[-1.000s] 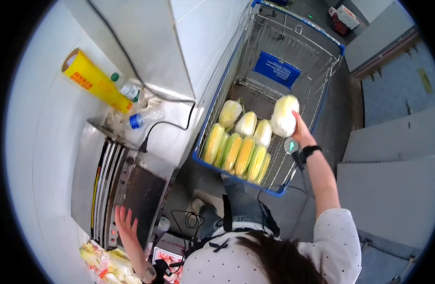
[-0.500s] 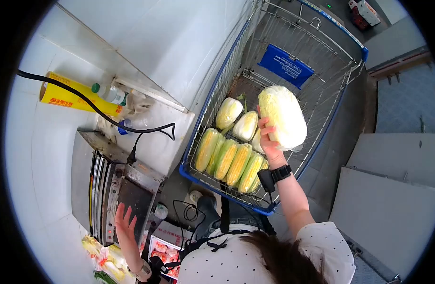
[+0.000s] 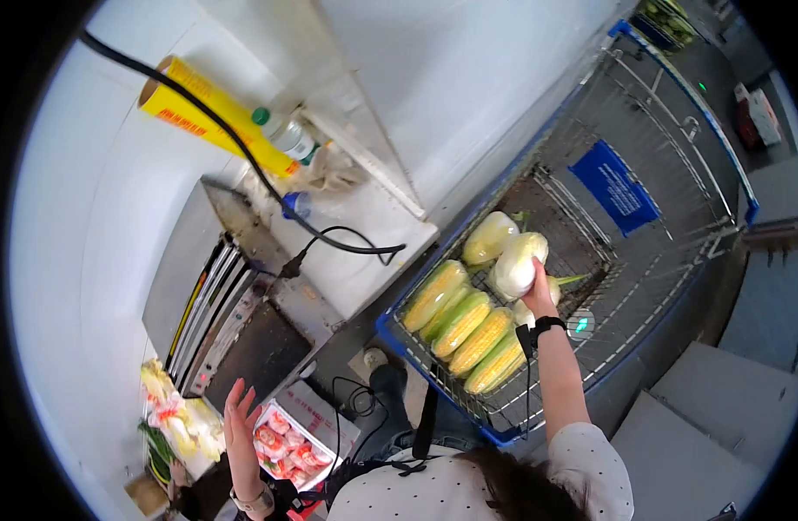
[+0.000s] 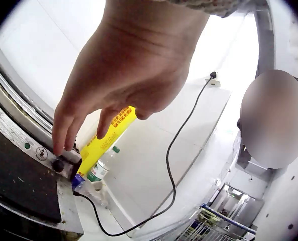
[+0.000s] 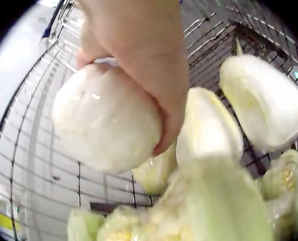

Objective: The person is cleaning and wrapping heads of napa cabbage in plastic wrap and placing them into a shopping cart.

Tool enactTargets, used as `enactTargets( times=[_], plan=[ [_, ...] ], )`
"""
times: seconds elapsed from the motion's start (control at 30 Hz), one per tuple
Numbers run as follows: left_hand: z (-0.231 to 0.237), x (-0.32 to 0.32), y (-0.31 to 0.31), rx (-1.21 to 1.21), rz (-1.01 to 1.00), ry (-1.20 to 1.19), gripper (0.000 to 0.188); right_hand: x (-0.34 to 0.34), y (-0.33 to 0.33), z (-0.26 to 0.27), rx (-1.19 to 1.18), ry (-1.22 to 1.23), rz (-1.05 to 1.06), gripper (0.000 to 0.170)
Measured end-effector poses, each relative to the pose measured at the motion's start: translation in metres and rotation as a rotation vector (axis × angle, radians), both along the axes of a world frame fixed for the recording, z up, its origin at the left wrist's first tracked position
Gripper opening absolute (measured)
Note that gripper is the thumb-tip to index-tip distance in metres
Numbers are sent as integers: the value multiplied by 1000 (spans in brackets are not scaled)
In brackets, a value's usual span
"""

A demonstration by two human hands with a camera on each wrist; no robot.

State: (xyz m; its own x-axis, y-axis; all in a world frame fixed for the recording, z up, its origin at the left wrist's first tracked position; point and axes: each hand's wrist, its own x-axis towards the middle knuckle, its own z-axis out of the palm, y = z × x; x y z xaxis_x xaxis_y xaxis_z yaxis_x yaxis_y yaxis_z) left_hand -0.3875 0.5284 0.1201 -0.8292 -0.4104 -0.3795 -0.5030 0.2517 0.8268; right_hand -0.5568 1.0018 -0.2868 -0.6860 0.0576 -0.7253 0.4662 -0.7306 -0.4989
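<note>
In the head view, my right hand [image 3: 539, 293] grips a pale napa cabbage [image 3: 517, 267] wrapped in clear film, low over the shopping cart. Its fingers and thumb curl round the cabbage's white end in the right wrist view. Another cabbage [image 3: 490, 239] lies just beside it, and two more, a nearer one [image 5: 209, 125] and a farther one [image 5: 264, 100], show in the right wrist view. Several wrapped corn cobs [image 3: 481, 340] line the cart's near end. My left hand [image 3: 240, 430] holds nothing, fingers extended and slightly bent, near the metal wrapping machine [image 3: 234, 321].
The wire cart [image 3: 455, 395] has a blue rim and a blue sign [image 3: 614, 187]. Left of it, a ledge bears a yellow film roll [image 3: 208, 113] and a bottle [image 3: 286, 135]. A black cable [image 3: 234, 143] hangs across. A box of red-and-white packs [image 3: 290, 447] stands below.
My right hand lifted the cabbage from the cart's right side toward the camera, then lowered it leftward over the other cabbages. My left hand stays raised by the machine. The head view has turned.
</note>
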Motion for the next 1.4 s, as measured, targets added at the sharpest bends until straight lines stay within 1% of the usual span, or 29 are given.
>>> enactTargets(
  times=[0.07, 0.13, 0.23, 0.27, 0.3, 0.33, 0.37, 0.4, 0.43, 0.47, 0.5, 0.53, 0.57, 0.6, 0.67, 0.73, 0.77, 0.83, 0.87, 0.93, 1.0, 1.07, 1.13, 1.17, 1.2, 1.27, 1.3, 1.33, 1.4],
  plan=[
    [5, 12, -4, -31, 49, 22, 55, -9, -31, 0, 240, -156, 33, 98],
    [12, 23, -10, -56, 96, 47, 56, -18, -48, -30, 732, -236, 209, 104],
    [17, 47, -29, -111, 140, 91, 58, -25, -71, -21, 1108, -638, 580, 121],
    [19, 57, -36, -125, 179, 99, 58, -24, -74, -25, 1216, -648, 674, 130],
    [23, 63, -39, -140, 230, 119, 57, -22, -72, -26, 1271, -624, 769, 117],
    [27, 71, -42, -156, 253, 167, 55, -18, -65, -24, 1274, -516, 862, 105],
    [31, 82, -52, -145, 282, 180, 54, -14, -50, -28, 1155, -248, 881, 93],
    [33, 96, -66, -147, 323, 189, 53, -12, -32, -29, 860, 13, 828, 81],
    [32, 115, -84, -140, 418, 199, 47, -10, -21, -14, 443, 188, 750, 69],
    [26, 137, -107, -133, 513, 210, 42, -10, -11, 0, 180, 254, 741, 58],
    [14, 166, -133, -232, 572, 207, 38, -7, -5, 25, 75, 275, 762, 47],
    [4, 197, -158, -319, 623, 196, 34, 7, -19, 82, 215, 234, 784, 60],
    [3, 224, -176, -539, 645, 148, 32, 21, -37, 143, 350, 183, 808, 74],
    [-1, 246, -190, -743, 648, 82, 29, 24, -18, 137, 477, 70, 754, 77],
    [-19, 290, -226, -747, 809, 87, 28, 53, -65, 220, 654, -67, 599, 68],
    [-39, 323, -257, -802, 845, 45, 31, 92, -107, 296, 487, 163, 796, 62],
    [-55, 336, -274, -874, 824, 23, 32, 118, -157, 340, 509, 162, 752, 56],
    [-88, 348, -312, -947, 748, 2, 34, 174, -254, 394, 673, 227, 888, 53],
    [-111, 351, -333, -941, 698, -25, 39, 193, -284, 410, 762, 258, 951, 52],
    [-146, 336, -370, -603, 828, -42, 49, 226, -307, 355, 720, 245, 1196, 47],
    [-169, 318, -411, -755, 683, 170, 62, 247, -367, 316, 1074, 577, 1906, 46],
    [-200, 295, -442, -872, 741, 47, 85, 236, -349, 170, 293, 668, 2139, 57],
    [-171, 274, -453, -632, 699, -178, 97, 247, -364, 118, 1143, 910, 2241, 52],
    [-160, 265, -462, -511, 659, -294, 104, 253, -373, 94, 1553, 912, 2262, 52],
    [-160, 256, -468, -536, 646, -351, 106, 273, -426, 166, 1497, 1052, 2181, 45],
    [-176, 248, -474, -581, 622, -483, 111, 299, -501, 255, 1044, 735, 1970, 54],
    [-197, 248, -475, -665, 688, -473, 110, 305, -527, 274, 1069, 814, 1886, 49],
    [-194, 251, -471, -602, 676, -485, 110, 309, -548, 285, 1087, 895, 1799, 44],
    [-174, 252, -474, -493, 662, -499, 110, 307, -583, 291, 1034, 1056, 1819, 39]
  ],
)
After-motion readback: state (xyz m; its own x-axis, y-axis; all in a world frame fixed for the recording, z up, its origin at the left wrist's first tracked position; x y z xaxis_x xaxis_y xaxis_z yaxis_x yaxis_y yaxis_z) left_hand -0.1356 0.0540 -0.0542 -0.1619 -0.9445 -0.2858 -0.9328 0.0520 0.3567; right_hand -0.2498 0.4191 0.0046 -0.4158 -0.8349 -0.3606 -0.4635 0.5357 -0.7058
